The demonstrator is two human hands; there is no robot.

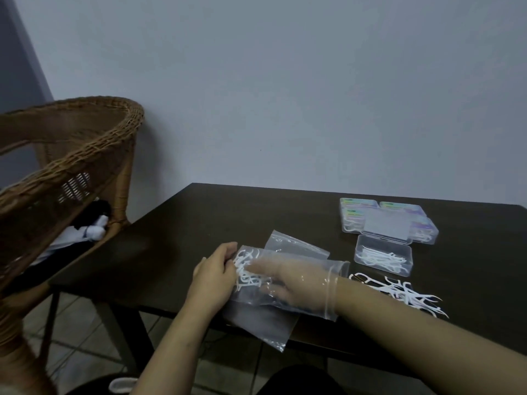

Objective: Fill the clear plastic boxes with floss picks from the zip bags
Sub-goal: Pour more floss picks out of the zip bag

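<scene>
Right hand is inside the zip bag on the dark table, fingers reaching the floss picks; its grip cannot be told. Left hand pinches the bag's closed end. Open clear box lies well right.

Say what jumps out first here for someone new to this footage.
The right hand, pushed inside a clear zip bag at the table's near edge, reaching the floss picks there while the left hand holds the bag's closed end. Right of it lies a loose pile of picks on the dark table, with an open clear box just behind, partly filled. A wicker chair fills the left.
</scene>
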